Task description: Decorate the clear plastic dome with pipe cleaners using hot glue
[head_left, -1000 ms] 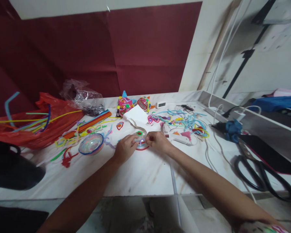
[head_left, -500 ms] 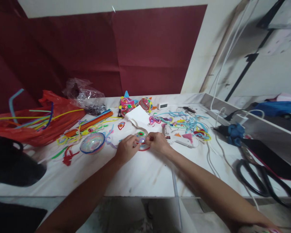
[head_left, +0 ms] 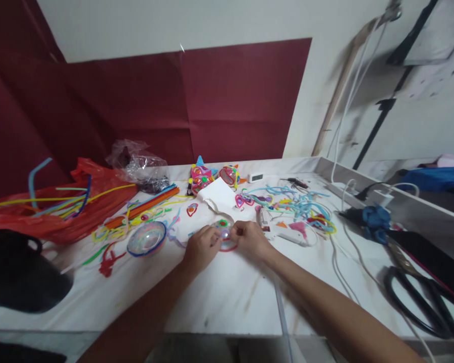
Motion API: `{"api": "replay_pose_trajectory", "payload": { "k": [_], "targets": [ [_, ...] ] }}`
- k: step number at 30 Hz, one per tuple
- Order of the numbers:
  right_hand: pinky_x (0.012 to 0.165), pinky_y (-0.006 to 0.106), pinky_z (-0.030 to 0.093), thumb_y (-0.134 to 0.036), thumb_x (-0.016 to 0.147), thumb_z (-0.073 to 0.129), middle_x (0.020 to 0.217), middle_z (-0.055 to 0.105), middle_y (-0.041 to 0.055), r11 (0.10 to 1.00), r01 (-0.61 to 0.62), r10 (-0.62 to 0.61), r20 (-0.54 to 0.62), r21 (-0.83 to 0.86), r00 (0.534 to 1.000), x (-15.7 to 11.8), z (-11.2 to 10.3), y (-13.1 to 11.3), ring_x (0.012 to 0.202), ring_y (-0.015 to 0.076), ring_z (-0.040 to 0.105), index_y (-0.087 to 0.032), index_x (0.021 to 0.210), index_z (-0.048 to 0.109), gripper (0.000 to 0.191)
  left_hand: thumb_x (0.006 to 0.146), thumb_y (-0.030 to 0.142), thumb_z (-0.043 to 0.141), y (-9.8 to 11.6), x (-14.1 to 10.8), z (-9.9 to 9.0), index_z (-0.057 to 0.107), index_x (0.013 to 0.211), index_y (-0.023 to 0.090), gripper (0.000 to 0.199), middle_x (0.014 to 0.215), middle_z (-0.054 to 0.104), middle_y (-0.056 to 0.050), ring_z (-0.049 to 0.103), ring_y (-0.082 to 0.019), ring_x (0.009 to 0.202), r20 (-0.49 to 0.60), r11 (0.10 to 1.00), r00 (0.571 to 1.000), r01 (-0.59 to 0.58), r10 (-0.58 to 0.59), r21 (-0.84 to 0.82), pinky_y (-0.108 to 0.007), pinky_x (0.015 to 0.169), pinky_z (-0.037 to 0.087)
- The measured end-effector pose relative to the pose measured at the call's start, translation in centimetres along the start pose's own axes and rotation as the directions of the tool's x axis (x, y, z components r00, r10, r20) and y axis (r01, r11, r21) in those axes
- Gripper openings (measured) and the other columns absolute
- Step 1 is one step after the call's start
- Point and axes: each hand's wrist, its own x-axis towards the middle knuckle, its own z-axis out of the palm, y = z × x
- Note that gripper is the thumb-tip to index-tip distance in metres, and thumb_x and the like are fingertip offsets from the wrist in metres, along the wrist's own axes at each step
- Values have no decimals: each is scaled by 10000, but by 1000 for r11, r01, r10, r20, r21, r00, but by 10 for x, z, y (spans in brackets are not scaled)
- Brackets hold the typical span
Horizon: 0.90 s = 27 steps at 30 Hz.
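Between my hands, at the table's middle, is a small clear plastic craft piece (head_left: 224, 235) with a red rim; a green-and-red round shape and a pale purple one show on it. My left hand (head_left: 202, 247) has its fingers closed at the piece's left edge. From the right, my right hand (head_left: 250, 239) pinches close to the purple part; whatever sits between its fingertips is hidden. Just behind lies a folded white paper (head_left: 218, 193). A white glue gun (head_left: 285, 234) rests right of my right hand. Left of my left hand stands a clear bowl with a blue rim (head_left: 147, 239).
Pipe cleaners (head_left: 147, 204) and a red plastic bag (head_left: 102, 184) lie left, near a black jug (head_left: 22, 272). Colourful finished crafts (head_left: 202, 177) stand at the back. Tangled pipe cleaners (head_left: 298, 199), cables and large black scissors (head_left: 416, 297) occupy the right side.
The whole view has tilted up, so everything sits lower in the picture. Both hands stay at the craft piece with nearly the same grip.
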Motion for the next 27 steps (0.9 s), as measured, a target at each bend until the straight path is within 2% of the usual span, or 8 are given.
{"api": "replay_pose_trajectory", "payload": {
  "k": [5,10,14,21,27],
  "targets": [
    [656,306,463,-75,796,711,686,779,-10,999,31,-31,-11,9,999,0,0,-1,696,232,739,-278,613,614,290,838,162,723,-5,-1,1,772,849,339,184,745,725,10,685,-213,584,-31,999,999,-34,34,2,-354,621,612],
    [656,302,469,-63,800,694,689,767,2,999,42,-41,-22,14,999,-1,2,1,688,230,730,-273,646,637,267,842,160,711,-4,-2,1,773,877,256,119,729,705,9,621,-161,557,-75,999,996,-50,50,1,-298,633,589],
    [642,287,445,-45,795,678,673,749,10,997,62,-61,-31,35,998,-2,4,2,658,203,694,-250,659,647,248,839,169,730,-5,-2,1,775,901,253,114,747,714,14,595,-146,566,-89,998,995,-53,50,-33,-265,619,560],
    [627,282,415,-64,771,661,639,717,-3,994,74,-71,-48,81,996,-3,5,3,621,184,650,-236,656,658,206,876,174,705,-7,-4,1,767,906,232,90,764,731,6,601,-138,580,-133,990,985,-120,109,-75,-253,650,573],
    [638,288,423,-100,790,657,667,719,7,991,81,-79,-25,105,997,-6,1,1,641,187,646,-242,683,647,178,924,151,674,-2,-5,-5,755,921,224,109,771,746,-6,657,-156,609,-170,972,960,-230,220,-40,-255,645,576]
  ]
}}
